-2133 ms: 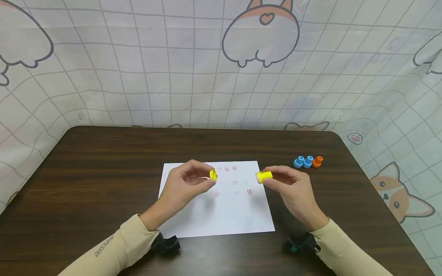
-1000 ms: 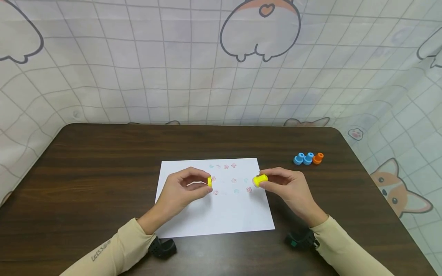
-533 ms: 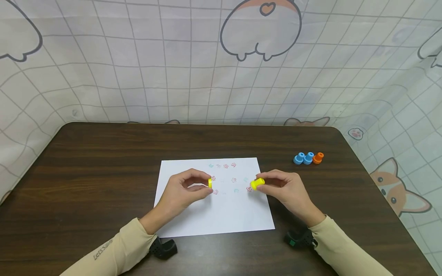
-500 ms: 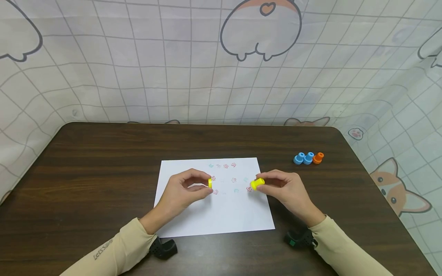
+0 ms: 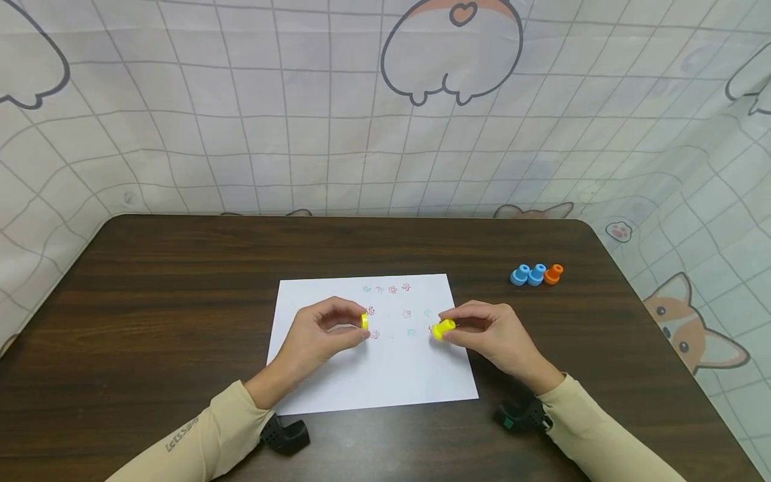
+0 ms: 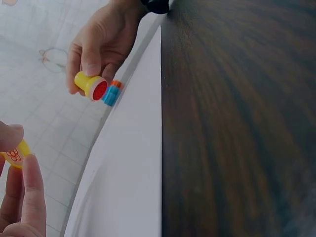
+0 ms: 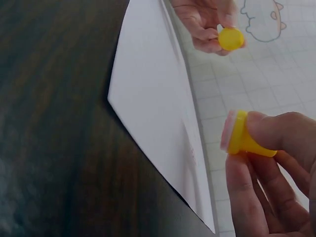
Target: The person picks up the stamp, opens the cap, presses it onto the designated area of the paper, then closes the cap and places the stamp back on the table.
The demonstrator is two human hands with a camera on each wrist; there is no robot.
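Between thumb and fingers my right hand pinches a yellow stamp by its handle, over the right part of the paper. In the left wrist view the red face of that stamp shows, ringed in pale pink. My left hand holds a round yellow stamp cap on edge at its fingertips, above the paper's left half. A red flower mark is visible on the cap in the left wrist view. White paper with rows of small red and blue-green prints lies beneath both hands.
Two blue stamps and an orange stamp stand close together at the back right of the dark wooden table. A white gridded curtain with cartoon dogs hangs behind the table.
My right hand has moved left and toward me with the yellow stamp, its printing end now tipped down toward the paper. My left hand with the cap has shifted slightly down in the view.
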